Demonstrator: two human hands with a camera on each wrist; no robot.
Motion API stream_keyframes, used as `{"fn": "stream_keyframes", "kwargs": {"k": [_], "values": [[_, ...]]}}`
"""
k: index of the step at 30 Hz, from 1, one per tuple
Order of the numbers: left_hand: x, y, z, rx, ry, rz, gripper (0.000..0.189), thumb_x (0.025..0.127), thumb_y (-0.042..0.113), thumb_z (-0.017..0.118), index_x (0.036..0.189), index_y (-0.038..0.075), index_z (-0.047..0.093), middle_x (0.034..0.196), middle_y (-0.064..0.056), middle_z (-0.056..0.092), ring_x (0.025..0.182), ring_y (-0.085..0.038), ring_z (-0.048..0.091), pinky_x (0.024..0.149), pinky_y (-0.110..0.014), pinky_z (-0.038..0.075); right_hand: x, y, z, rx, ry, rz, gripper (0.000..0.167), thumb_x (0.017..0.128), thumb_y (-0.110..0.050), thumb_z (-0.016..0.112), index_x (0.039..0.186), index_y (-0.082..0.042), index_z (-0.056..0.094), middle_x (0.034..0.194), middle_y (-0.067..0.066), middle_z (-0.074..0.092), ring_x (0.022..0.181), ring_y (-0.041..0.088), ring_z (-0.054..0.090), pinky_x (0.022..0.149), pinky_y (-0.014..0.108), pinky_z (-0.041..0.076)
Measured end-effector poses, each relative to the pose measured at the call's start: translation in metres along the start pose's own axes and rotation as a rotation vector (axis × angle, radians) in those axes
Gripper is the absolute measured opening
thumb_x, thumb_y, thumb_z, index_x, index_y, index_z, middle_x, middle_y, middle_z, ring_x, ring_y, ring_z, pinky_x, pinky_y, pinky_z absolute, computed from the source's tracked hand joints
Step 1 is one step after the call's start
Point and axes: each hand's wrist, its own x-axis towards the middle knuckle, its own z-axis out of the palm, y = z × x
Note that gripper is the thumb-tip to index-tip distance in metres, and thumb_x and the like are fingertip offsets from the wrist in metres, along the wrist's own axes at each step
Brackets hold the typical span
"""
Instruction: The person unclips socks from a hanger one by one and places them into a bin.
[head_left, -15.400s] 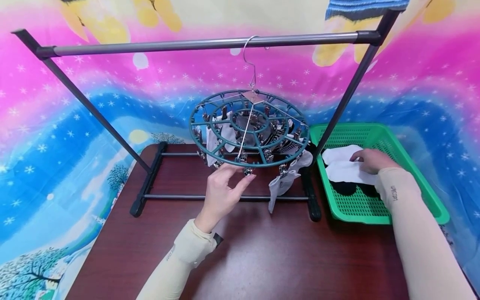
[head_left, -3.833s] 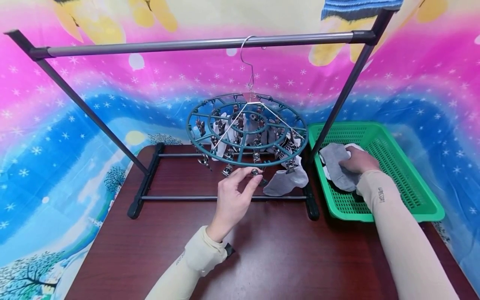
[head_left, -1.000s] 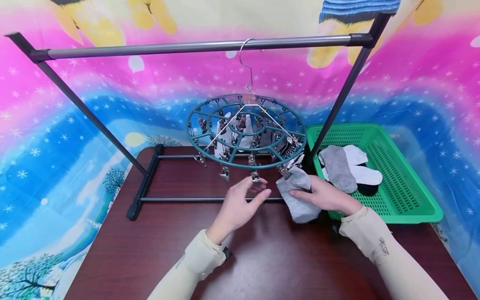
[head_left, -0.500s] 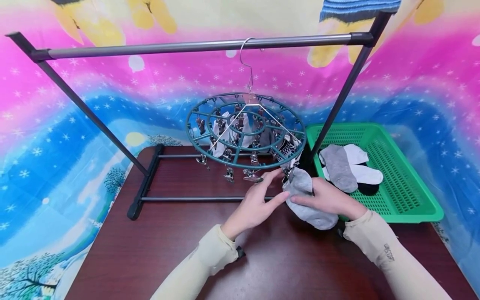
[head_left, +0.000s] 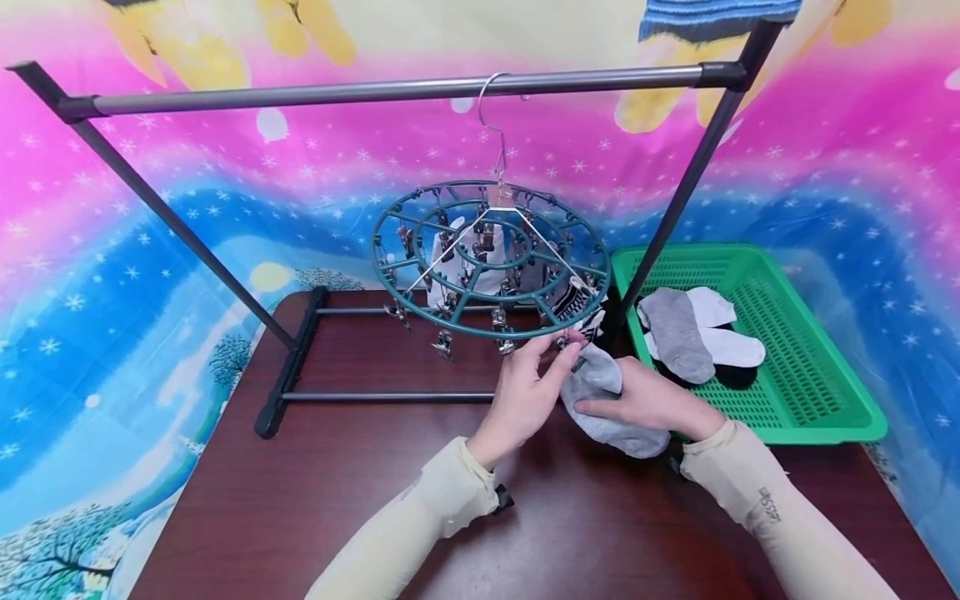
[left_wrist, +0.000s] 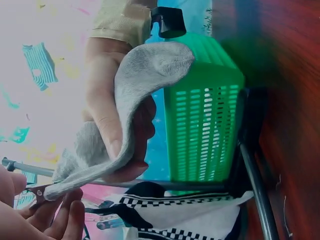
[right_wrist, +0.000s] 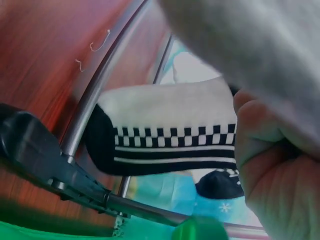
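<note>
My right hand (head_left: 652, 400) grips a light grey sock (head_left: 611, 429) below the right front of a round green clip hanger (head_left: 480, 331). At the sock's cuff, my left hand (head_left: 521, 404) pinches a small metal clip (head_left: 564, 340) between thumb and fingers. The left wrist view shows the clip (left_wrist: 37, 190) right at the cuff end, while the sock's toe (left_wrist: 172, 60) hangs free past the right hand. Behind hangs a white sock with black checks (head_left: 573, 300); the right wrist view shows this checked sock (right_wrist: 170, 135) up close.
The hanger hooks over the bar (head_left: 315, 93) of a dark metal rack standing on the reddish-brown table (head_left: 300, 517). At the right is a green basket (head_left: 832, 408) with a grey sock (head_left: 675, 333), white socks (head_left: 731, 346) and black ones. Several bare clips (head_left: 442, 343) dangle in front.
A grey sock has come to lie in the basket since the oldest frame. My right hand has left the basket and grips the hanging grey sock; my left hand has shifted right onto its clip.
</note>
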Motion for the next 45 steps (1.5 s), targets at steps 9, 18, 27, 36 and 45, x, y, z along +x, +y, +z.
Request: {"fn": "stream_keyframes", "kwargs": {"k": [9,18,27,36,45], "values": [[-0.005,-0.002,-0.013,0.160,0.020,0.019,0.034,0.108,0.034,0.056,0.132,0.011,0.060,0.129,-0.004,0.074,0.122,-0.012,0.069,0.100,-0.035,0.056,-0.006,0.004,-0.007,0.010,-0.009,0.058,0.026,0.094,-0.036,0.077,0.107,-0.014,0.073,0.086,-0.007,0.075,0.077,0.005,0.070,0.068,0.027,0.056],[-0.008,-0.002,-0.022,0.208,0.016,-0.022,0.034,0.108,0.039,0.055,0.126,0.012,0.066,0.119,-0.004,0.077,0.113,-0.013,0.072,0.089,-0.038,0.056,-0.010,0.001,-0.010,0.004,-0.006,0.072,0.042,0.094,-0.038,0.077,0.067,-0.015,0.054,0.054,-0.012,0.035,0.047,0.003,0.037,0.048,0.024,0.034],[-0.008,-0.005,-0.024,0.264,0.031,0.031,0.028,0.107,0.034,0.058,0.122,0.014,0.068,0.102,0.000,0.078,0.081,-0.011,0.062,0.071,-0.025,0.046,-0.009,0.008,-0.010,-0.007,-0.011,0.045,0.048,0.094,-0.037,0.077,0.061,-0.018,0.048,0.053,-0.015,0.029,0.047,0.000,0.030,0.048,0.021,0.031],[-0.009,-0.008,-0.023,0.237,0.058,0.075,0.022,0.106,0.029,0.061,0.117,0.012,0.067,0.099,-0.002,0.078,0.073,-0.009,0.058,0.065,-0.022,0.043,-0.007,0.008,-0.008,0.034,-0.046,0.021,0.024,0.097,-0.035,0.074,0.083,-0.017,0.066,0.061,-0.012,0.053,0.058,0.003,0.055,0.057,0.025,0.048],[-0.015,-0.009,-0.022,0.228,0.132,0.118,0.026,0.103,0.025,0.066,0.121,0.008,0.071,0.116,-0.007,0.077,0.097,-0.016,0.072,0.064,-0.022,0.050,-0.006,0.009,-0.007,0.069,-0.078,0.017,0.028,0.098,-0.034,0.073,0.081,-0.014,0.064,0.062,-0.012,0.047,0.057,0.003,0.049,0.056,0.024,0.045]]}}
